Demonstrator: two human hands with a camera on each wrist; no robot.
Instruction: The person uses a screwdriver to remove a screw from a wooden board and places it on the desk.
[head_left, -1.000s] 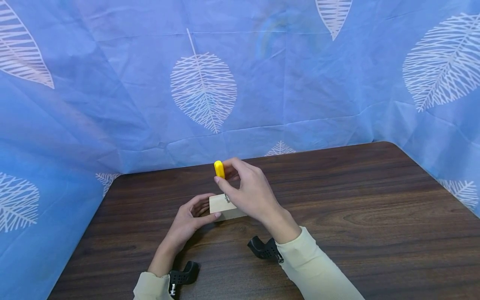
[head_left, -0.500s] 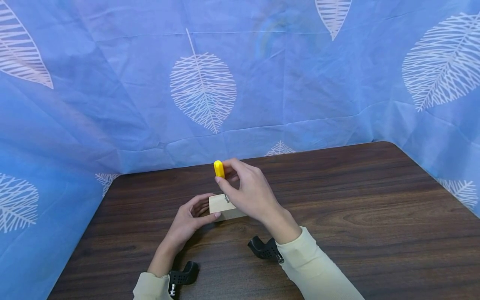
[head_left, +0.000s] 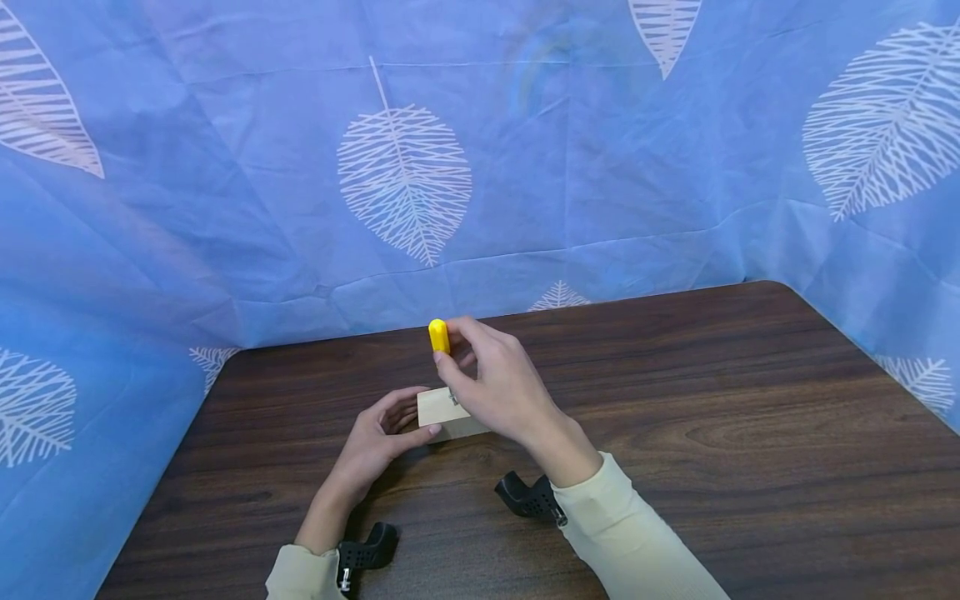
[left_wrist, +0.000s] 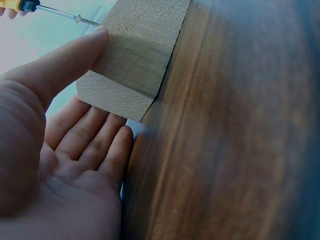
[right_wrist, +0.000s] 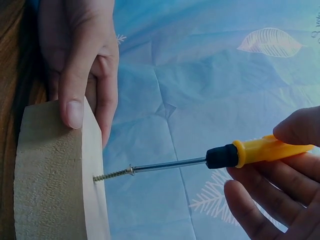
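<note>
A pale wooden block (head_left: 442, 408) lies on the dark table, and my left hand (head_left: 375, 442) grips its left end between thumb and fingers. Out of the block's top face stands a screw (right_wrist: 114, 175), its threads partly showing. My right hand (head_left: 506, 383) pinches the yellow handle of a screwdriver (right_wrist: 265, 151) above the block. The screwdriver's metal shaft meets the screw head in the right wrist view, nearly in line with it. In the left wrist view my thumb presses the block's side near the top edge, with the screw (left_wrist: 87, 21) just beyond.
The dark wood-grain table (head_left: 712, 417) reaches to a blue cloth (head_left: 525, 167) printed with white leaves, hanging behind it and at both sides. Black wrist mounts (head_left: 369, 547) stick out from both cuffs, over the table.
The right thumb and fingers have shifted slightly on the screwdriver's yellow handle. The left hand and the block keep their place.
</note>
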